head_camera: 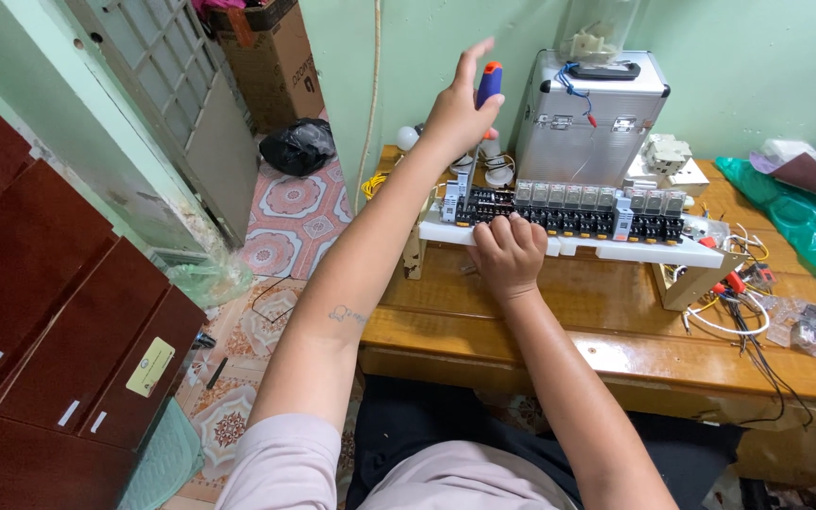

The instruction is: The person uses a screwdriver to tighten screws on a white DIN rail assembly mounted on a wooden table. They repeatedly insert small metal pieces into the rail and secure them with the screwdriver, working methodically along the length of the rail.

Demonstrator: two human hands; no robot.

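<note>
Head view of a relay assembly being worked at a wooden surface (616,349). The left hand (460,109) is seen raised above the far left end of the assembly, closed about the blue and orange handle of a screwdriver (489,83), with the forefinger stretched upward and free of the handle. The tool's long axis is held close to upright, handle uppermost; its shaft and tip are hidden behind the hand, so the point of contact cannot be told. The right hand (508,253) is shown curled, knuckles up, fingers pressed together and resting on the front edge of the white rail (616,247) near its left end. The rail's long axis runs left to right across the surface, raised on pale brackets, and carries a row of relays and black terminal blocks (569,210). The left end of that row lies directly below the screwdriver and just beyond the right hand, which is the nearer of the two. A silver case (597,118) stands behind the row; loose wires (743,316) lie to the right.
</note>
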